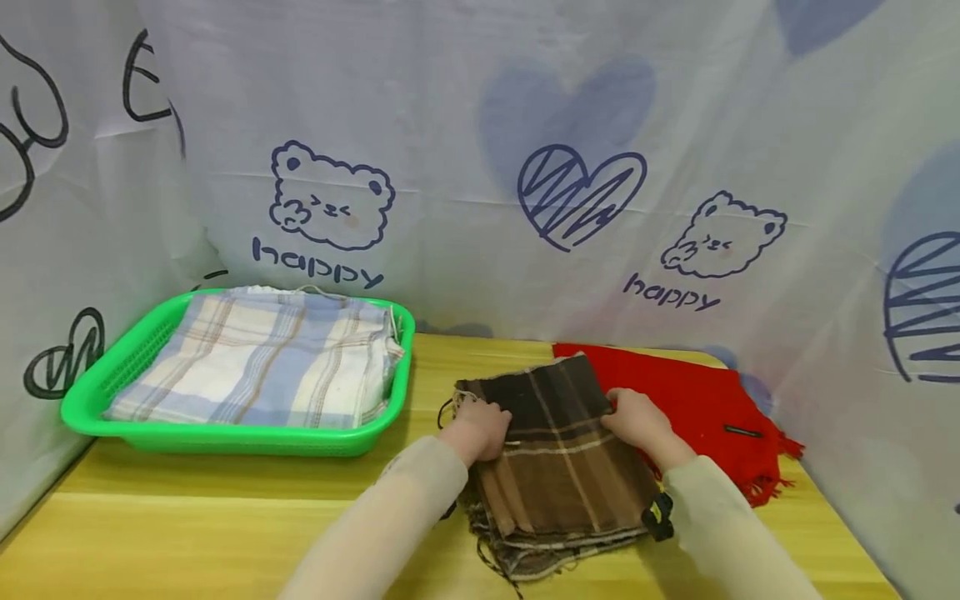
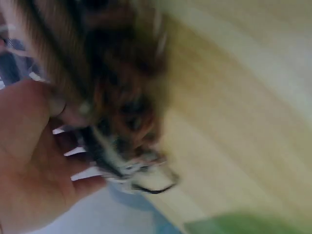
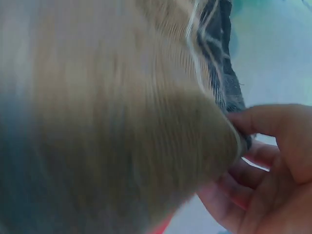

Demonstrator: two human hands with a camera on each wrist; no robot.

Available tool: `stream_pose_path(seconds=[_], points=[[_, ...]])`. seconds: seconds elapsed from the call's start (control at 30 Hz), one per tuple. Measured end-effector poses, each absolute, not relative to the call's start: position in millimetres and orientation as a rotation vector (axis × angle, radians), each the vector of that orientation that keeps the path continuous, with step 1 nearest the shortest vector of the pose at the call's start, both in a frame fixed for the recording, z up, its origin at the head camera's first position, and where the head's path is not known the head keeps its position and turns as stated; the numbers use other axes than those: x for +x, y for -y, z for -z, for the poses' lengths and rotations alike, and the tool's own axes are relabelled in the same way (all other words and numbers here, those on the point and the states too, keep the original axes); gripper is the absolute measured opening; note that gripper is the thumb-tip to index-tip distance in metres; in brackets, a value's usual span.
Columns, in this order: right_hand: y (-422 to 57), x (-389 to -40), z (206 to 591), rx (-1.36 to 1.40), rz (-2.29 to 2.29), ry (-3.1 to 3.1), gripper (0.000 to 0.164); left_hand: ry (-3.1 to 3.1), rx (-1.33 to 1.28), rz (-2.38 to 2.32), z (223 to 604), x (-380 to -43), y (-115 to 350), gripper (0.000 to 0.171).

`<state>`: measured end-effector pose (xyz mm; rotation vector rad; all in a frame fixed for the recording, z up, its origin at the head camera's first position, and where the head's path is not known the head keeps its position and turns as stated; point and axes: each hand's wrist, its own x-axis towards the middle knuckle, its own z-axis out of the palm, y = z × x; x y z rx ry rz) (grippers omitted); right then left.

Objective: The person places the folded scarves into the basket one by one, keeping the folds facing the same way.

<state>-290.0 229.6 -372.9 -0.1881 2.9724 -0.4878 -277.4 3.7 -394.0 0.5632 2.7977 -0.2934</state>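
Observation:
A folded brown and black plaid scarf point(image 1: 570, 467) with fringed edges is held between both hands over the table. My left hand point(image 1: 480, 427) grips its left edge, thumb on top and fingers underneath, as the left wrist view shows beside the dark fringe point(image 2: 129, 102). At the opposite edge my right hand point(image 1: 641, 423) pinches the cloth; in the right wrist view the thumb and fingers point(image 3: 258, 119) close on the scarf's side. The scarf's near end hangs toward the front in several layers. Part of a red scarf point(image 1: 690, 400) lies hidden behind it.
A green plastic basket point(image 1: 247, 443) stands at the left with a folded blue and white plaid cloth point(image 1: 262, 358) in it. The red scarf's fringe reaches toward the table's right edge. Behind the wooden table point(image 1: 225, 533) hangs a printed white curtain point(image 1: 450, 167).

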Motion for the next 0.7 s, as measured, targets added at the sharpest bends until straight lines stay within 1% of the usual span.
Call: stream_pose_path(seconds=[0.13, 0.23, 0.3, 0.47, 0.57, 0.7], points=[[-204.2, -295.0, 378.3, -0.254, 0.278, -3.126, 0.033, -2.77, 0.499, 0.382, 383.0, -273.4, 0.4, 0.023], [-193.0, -292.7, 387.7, -0.258, 0.14, -3.191, 0.036, -2.783, 0.486, 0.37, 378.9, -273.4, 3.7, 0.021], [-190.5, -284.6, 393.3, -0.252, 0.047, -3.222, 0.047, -2.814, 0.502, 0.325, 378.9, -276.3, 3.9, 0.026], [-173.1, -246.0, 397.1, -0.348, 0.026, -3.173, 0.075, -2.863, 0.561, 0.075, 381.8, -285.2, 10.6, 0.052], [-159.7, -225.0, 402.6, -0.347, 0.142, -2.943, 0.082, -2.757, 0.513, -0.038, 384.5, -284.2, 17.5, 0.056], [-149.9, -210.6, 420.3, -0.302, 0.115, -2.747, 0.087, -2.621, 0.401, -0.048, 387.8, -279.3, 21.5, 0.059]])
